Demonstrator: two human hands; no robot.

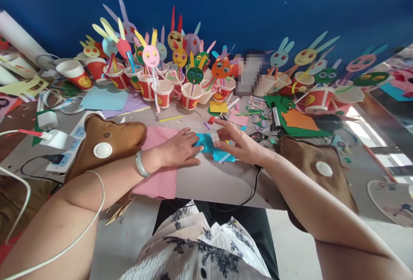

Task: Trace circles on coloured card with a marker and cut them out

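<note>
My left hand [180, 149] lies with its fingers stretched out, partly over a pink sheet of paper [158, 181]. Its fingertips touch a piece of bright blue paper [205, 142] on the table. Between the thumb and fingers of my right hand [237, 142] is a small whitish sheet with rows of faint marks [214, 137]; its exact kind is too small to make out. Below that hand lies a second blue paper piece [223, 156] with a pale strip across it. A purple marker-like stick [207, 125] lies just beyond.
Red-and-white paper cups [162, 95] with paper rabbit faces [151, 56] line the back. Brown cushions [106, 138] flank my arms. A power strip [66, 153] with cables is at left. Paper scraps, a black-and-white marker [275, 115] and orange paper [298, 119] lie at right.
</note>
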